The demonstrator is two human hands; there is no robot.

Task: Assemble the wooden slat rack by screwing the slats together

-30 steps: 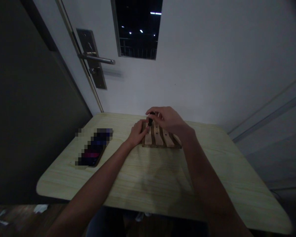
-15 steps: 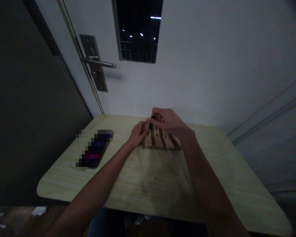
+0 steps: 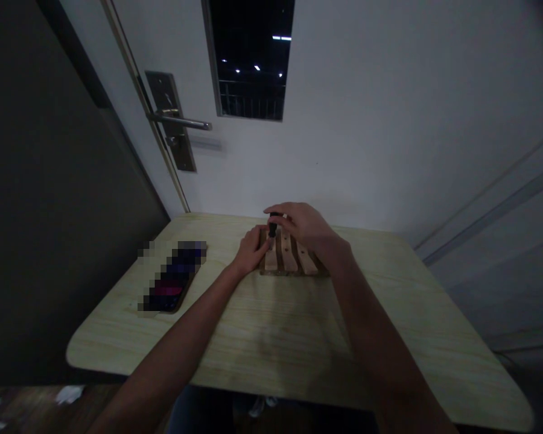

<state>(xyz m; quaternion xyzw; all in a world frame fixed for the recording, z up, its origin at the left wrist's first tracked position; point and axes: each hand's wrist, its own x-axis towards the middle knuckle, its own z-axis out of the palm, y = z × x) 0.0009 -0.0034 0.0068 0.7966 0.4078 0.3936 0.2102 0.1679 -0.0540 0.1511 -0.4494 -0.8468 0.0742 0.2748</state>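
Observation:
A small slatted wooden board [image 3: 291,259] with holes in its slats lies at the far middle of a light wooden table [image 3: 298,337]. My left hand [image 3: 250,249] rests against the board's left edge with curled fingers, steadying it. My right hand [image 3: 301,224] hovers over the board's far left corner, its fingertips pinched on a small dark upright tool [image 3: 272,228] whose tip meets the leftmost slat. What the tool is exactly is too dark to tell.
A blurred-out phone [image 3: 174,277] lies on the table's left side. Behind the table stands a white door with a metal lever handle [image 3: 181,123] and a dark narrow window [image 3: 252,57]. A dark wall is at the left.
My right hand has turned and lowered a little on the dark tool, staying over the same corner. The left hand has kept its place on the board.

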